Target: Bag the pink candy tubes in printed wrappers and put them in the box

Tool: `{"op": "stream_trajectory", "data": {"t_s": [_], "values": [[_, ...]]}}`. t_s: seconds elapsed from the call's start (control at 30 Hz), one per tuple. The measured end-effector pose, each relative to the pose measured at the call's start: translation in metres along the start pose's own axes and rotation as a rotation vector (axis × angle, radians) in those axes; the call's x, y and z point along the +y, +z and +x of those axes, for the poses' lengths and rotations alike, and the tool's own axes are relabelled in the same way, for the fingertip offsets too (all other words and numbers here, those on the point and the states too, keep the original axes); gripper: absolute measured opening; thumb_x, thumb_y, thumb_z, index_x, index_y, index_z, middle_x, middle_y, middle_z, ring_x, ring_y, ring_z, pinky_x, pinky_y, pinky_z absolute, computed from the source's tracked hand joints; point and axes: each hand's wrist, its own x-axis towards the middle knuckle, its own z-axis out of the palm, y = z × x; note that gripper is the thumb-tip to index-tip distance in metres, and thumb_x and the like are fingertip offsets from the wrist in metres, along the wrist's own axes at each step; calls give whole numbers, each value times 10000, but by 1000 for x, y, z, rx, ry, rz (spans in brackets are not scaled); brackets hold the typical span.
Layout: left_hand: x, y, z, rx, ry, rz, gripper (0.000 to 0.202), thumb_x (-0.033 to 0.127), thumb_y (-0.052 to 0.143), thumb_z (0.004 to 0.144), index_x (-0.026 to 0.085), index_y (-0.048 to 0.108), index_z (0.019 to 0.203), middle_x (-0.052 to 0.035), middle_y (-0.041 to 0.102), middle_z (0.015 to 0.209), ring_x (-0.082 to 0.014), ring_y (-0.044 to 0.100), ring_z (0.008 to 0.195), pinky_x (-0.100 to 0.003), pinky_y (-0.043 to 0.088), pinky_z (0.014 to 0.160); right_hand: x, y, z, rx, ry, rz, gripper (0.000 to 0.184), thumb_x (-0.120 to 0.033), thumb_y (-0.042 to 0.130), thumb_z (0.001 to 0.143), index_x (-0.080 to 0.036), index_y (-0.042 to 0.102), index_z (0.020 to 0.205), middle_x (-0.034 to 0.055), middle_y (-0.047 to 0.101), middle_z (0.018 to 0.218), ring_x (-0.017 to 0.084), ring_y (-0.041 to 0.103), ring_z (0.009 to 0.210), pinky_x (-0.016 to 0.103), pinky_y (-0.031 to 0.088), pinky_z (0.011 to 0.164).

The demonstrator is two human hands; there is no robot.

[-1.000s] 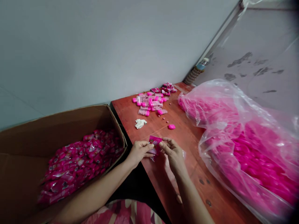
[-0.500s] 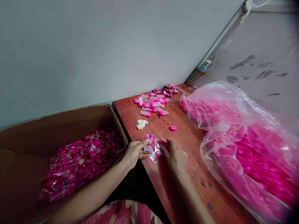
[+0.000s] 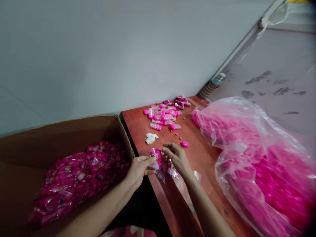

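My left hand [image 3: 139, 168] pinches a small pink packet [image 3: 155, 158] upright at the near left edge of the red-brown table [image 3: 197, 154]. My right hand [image 3: 176, 158] hovers just right of that packet with its fingers spread and curled, holding nothing. Under my right hand lie a few more clear-and-pink packets [image 3: 170, 171]. A single pink capsule [image 3: 185, 144] rests on the table just beyond my right fingers.
A cardboard box [image 3: 74, 130] part full of pink packets [image 3: 74, 177] stands left of the table. A big clear bag of pink capsules [image 3: 259, 161] fills the right side. Several pink containers [image 3: 163, 116] and a white scrap [image 3: 151, 138] lie farther back.
My right hand has let go of the packet and opened, moving slightly forward. My left hand keeps the packet, now turned upright. The view has tilted upward a little.
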Motion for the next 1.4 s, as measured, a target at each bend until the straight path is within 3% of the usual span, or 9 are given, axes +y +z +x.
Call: {"op": "stream_trajectory", "data": {"t_s": [0.13, 0.3, 0.47, 0.63, 0.77, 0.93, 1.13, 1.23, 1.4], "values": [[4, -9, 0, 66, -16, -101, 255, 289, 778, 557, 101, 612, 600, -34, 627, 572, -97, 576, 483, -184, 503, 449, -7, 4, 62, 62, -216, -580, 212, -301, 449, 848, -176, 597, 935, 80, 660, 832, 214, 601, 748, 315, 436, 664], [12, -15, -2, 54, 3, -196, 230, 283, 748, 612, 107, 616, 678, -29, 632, 614, -98, 580, 511, -215, 529, 494, -12, 31, 123, -28, -350, -726, 269, -166, 478, 804, -137, 589, 1048, 163, 594, 1092, 280, 482, 1051, 388, 351, 870], [28, -25, -7, -16, -4, -193, 194, 273, 685, 689, 95, 646, 755, -62, 646, 696, -142, 614, 611, -286, 552, 569, -1, 25, 126, -204, -434, -782, 278, -72, 478, 764, -197, 639, 952, 68, 617, 1101, 209, 486, 1074, 321, 352, 906], [32, -28, -5, -14, 22, -178, 150, 212, 704, 663, 77, 658, 710, -61, 646, 683, -131, 604, 611, -274, 549, 590, 8, 3, 102, -44, -270, -825, 295, -197, 355, 863, -159, 546, 1085, 115, 572, 1158, 220, 504, 1078, 337, 391, 863], [29, -22, -1, 47, 73, -293, 134, 171, 729, 632, 72, 653, 680, -62, 660, 675, -122, 614, 608, -232, 539, 601, 4, 15, 97, 148, 3, -868, 449, -433, 384, 850, -75, 453, 1112, 212, 623, 945, 325, 595, 887, 416, 430, 708], [31, -20, 0, 196, 121, -553, 61, 107, 687, 676, 109, 631, 698, -24, 660, 684, -109, 620, 614, -242, 547, 614, -3, 30, 108, 139, 119, -813, 393, -405, 551, 743, -109, 493, 996, 201, 638, 912, 325, 610, 839, 391, 433, 671], [31, -15, 5, 313, 70, -714, 10, 133, 626, 752, 135, 616, 753, -25, 663, 723, -117, 635, 642, -263, 546, 644, -20, 20, 44, 34, -3, -349, 302, -465, 413, 839, -181, 482, 914, 36, 632, 690, 176, 602, 577, 269, 443, 535], [25, -9, 8, 305, 47, -714, 46, 157, 639, 744, 128, 611, 766, -45, 666, 733, -136, 642, 656, -258, 541, 633, -30, 27, -14, -78, 117, 145, 317, -508, 448, 816, -201, 448, 896, -21, 574, 600, 126, 515, 409, 220, 383, 377], [17, 5, 6, 222, 35, -675, 95, 200, 643, 742, 118, 596, 752, -38, 646, 660, -124, 611, 537, -228, 513, 511, -27, 52, -66, -49, 236, 386, 281, -470, 499, 810, -215, 461, 920, -55, 521, 566, 85, 459, 383, 172, 326, 333]]}}
